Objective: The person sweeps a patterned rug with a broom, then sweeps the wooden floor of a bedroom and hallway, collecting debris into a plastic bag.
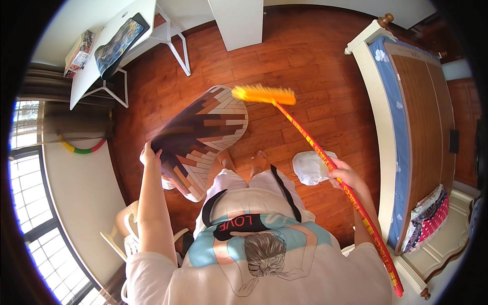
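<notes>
My left hand (pixel 151 154) grips the edge of a patterned floor mat (pixel 225 120), which hangs tilted and bent at my left, in front of my legs. In my right hand (pixel 343 174) is the red handle of a broom (pixel 310 141). The broom's yellow-orange bristle head (pixel 265 94) points away from me, close to the mat's far edge; whether it touches the floor I cannot tell. A white plastic bag (pixel 309 167) shows beside and partly behind my right hand.
A bed (pixel 425 114) with folded cloths (pixel 426 219) runs along the right. At the upper left stands a white desk (pixel 85 78) with a dark mat and books. A chair (pixel 126 225) is at my lower left, near the window. Wooden flooring (pixel 312 72) surrounds my bare feet.
</notes>
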### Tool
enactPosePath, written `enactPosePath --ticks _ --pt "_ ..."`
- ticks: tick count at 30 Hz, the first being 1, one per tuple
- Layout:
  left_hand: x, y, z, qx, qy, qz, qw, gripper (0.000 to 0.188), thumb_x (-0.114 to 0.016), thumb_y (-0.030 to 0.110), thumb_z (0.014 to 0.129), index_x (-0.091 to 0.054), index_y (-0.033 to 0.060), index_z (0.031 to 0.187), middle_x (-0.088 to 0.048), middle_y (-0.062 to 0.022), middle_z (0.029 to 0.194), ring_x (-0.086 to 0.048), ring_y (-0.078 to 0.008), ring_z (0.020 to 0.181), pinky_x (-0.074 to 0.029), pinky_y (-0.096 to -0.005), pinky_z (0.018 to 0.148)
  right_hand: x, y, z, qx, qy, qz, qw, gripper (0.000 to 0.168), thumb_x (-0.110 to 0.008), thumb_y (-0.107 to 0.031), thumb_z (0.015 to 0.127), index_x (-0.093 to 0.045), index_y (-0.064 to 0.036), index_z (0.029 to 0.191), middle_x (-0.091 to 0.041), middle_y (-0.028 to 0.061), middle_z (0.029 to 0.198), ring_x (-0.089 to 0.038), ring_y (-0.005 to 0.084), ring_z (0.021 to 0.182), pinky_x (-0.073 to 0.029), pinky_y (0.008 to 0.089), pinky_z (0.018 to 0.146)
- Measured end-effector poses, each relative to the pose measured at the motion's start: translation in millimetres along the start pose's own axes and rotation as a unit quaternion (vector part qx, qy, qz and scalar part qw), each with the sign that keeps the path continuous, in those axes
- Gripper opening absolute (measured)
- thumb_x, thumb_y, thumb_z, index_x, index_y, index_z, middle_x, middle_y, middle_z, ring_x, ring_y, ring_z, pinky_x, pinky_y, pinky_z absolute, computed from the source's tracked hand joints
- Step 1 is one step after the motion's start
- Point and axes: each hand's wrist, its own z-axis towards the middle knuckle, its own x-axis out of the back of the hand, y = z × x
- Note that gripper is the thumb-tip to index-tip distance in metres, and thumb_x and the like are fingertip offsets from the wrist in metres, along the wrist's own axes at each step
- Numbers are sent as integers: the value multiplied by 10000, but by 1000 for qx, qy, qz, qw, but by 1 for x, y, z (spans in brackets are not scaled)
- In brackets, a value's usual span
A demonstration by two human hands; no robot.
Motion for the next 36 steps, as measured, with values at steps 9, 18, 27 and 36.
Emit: enactPosePath --ticks 9,18,27,36 --pt "12 -28 -11 -39 10 -43 998 193 -614 135 711 -548 16 847 -537 -101 872 -525 -237 812 -481 -401 666 -63 -48 -13 -21 -141 -138 980 600 -457 -75 780 -192 -51 1318 -436 21 631 -409 82 393 -319 214 357" --pt "44 -4 -16 -77 -7 -37 996 161 -607 116 716 -547 36 843 -547 -63 845 -536 -182 781 -495 -310 645 9 63 136 -73 24 -179 981 107 -501 -54 704 -443 -53 795 -423 11 524 -394 94 398 -304 230 349" --pt "53 -27 -28 -58 -12 -31 998 139 -607 94 712 -553 42 830 -557 -41 790 -544 -149 693 -458 -250 558 47 38 89 -125 65 -36 989 226 -492 -6 705 -440 -59 917 -419 0 570 -391 75 395 -314 208 333" --pt "14 -27 1 -46 -49 33 997 111 -619 131 692 -543 84 758 -544 -10 740 -512 -128 674 -433 -273 558 -2 -30 64 4 -17 -77 997 482 -457 -28 727 -354 -43 1198 -420 7 580 -424 80 423 -344 218 370"
